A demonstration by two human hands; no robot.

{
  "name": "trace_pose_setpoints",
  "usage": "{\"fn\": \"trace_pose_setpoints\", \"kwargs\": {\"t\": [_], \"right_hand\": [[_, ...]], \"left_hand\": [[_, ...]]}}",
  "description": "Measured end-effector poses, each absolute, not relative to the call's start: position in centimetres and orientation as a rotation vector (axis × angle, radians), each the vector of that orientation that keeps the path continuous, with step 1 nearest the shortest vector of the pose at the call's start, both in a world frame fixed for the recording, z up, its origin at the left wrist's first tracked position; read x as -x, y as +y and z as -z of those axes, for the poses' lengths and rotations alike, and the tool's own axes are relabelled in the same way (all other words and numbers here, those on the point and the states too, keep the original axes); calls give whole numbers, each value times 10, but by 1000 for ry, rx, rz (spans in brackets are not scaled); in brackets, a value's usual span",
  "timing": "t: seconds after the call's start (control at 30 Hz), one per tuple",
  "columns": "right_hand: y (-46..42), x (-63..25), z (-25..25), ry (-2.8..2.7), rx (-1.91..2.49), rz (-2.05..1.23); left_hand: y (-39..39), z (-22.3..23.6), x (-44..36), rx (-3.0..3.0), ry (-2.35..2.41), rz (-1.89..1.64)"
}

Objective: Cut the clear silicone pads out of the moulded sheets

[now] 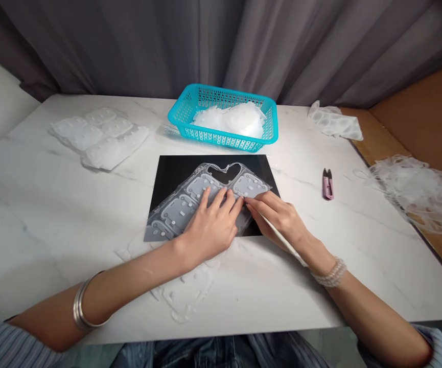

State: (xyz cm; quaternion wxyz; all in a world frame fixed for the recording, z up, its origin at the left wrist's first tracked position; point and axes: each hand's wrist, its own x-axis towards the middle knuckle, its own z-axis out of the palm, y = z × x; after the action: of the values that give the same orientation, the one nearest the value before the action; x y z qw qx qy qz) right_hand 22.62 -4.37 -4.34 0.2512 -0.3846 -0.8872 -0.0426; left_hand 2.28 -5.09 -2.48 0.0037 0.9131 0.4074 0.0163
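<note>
A translucent silicone sheet of keypad-like moulded pads (190,202) lies across a black mat (170,174) in the middle of the white marble table (32,214). My left hand (213,222) rests flat on the sheet, fingers stretched out and pressing it down. My right hand (280,217) pinches the sheet's edge near one pad at the right, and a thin white stick-like tool (282,237) lies along this hand. One pad cell at the sheet's top is an open hole showing the black mat.
A turquoise basket (270,115) with clear plastic pieces stands behind the mat. More moulded sheets (98,135) lie at the far left, small pink snips (327,183) to the right, a pile of trimmed scrap (416,191) at the right edge, and scrap frames (184,296) near me.
</note>
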Motion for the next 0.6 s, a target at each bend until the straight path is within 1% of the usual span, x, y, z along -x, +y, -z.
{"fn": "trace_pose_setpoints", "kwargs": {"t": [0.17,0.4,0.6], "right_hand": [[-43,-222,43,-2323,1067,53],[-43,-219,39,-2461,1083,174],[-40,-214,34,-2511,1098,20]], "left_hand": [[-55,29,-26,-2928,1315,-35],[-55,31,-26,-2923,1313,-75],[-54,30,-25,-2874,1323,-94]]}}
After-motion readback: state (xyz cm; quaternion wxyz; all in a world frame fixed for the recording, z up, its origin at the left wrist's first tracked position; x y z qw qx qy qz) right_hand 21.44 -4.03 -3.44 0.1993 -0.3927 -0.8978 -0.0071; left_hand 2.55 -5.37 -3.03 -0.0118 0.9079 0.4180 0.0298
